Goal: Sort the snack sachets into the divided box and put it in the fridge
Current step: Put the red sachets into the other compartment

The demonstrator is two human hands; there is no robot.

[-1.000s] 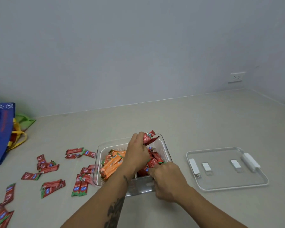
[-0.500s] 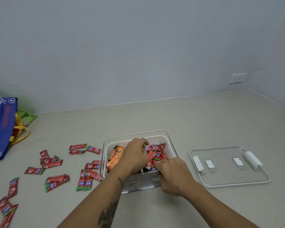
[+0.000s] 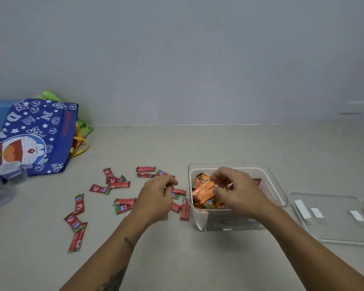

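Right hand (image 3: 237, 192) low over the clear box (image 3: 237, 223), fingers bent down among the orange packets (image 3: 204, 191) on the box's left side. Cannot tell if pinching one or only touching. A few red packets peeking out behind the hand on the box's right side (image 3: 256, 181). Divider inside hidden by hand and packets.

Left hand (image 3: 158, 196) just left of the box, above the loose red packets (image 3: 124, 203), fingers curled in. Nothing plainly held; fingertips blurry, so hard to tell.

Box see-through plastic, round corners, shiny walls, near front wall hazy. Packets flat, small, crinkly and shiny, red with green ends.

More red packets spread over the pale counter (image 3: 177, 259) to the left, some touching, some apart. One leaning right against the box's left wall (image 3: 185, 210).

Clear flat lid (image 3: 332, 229) lying right of the box, near but apart, with white clips on it, its right edge cut off.

Wide bare counter in front of the arms and behind the box up to the grey wall (image 3: 177, 59).

Blue cartoon bag (image 3: 40, 135) far left, soft cloth, yellow handles, green bit behind. Dark blurry things at the left edge, too smeared to name. Wall plug plate (image 3: 353, 108) faint at far right.
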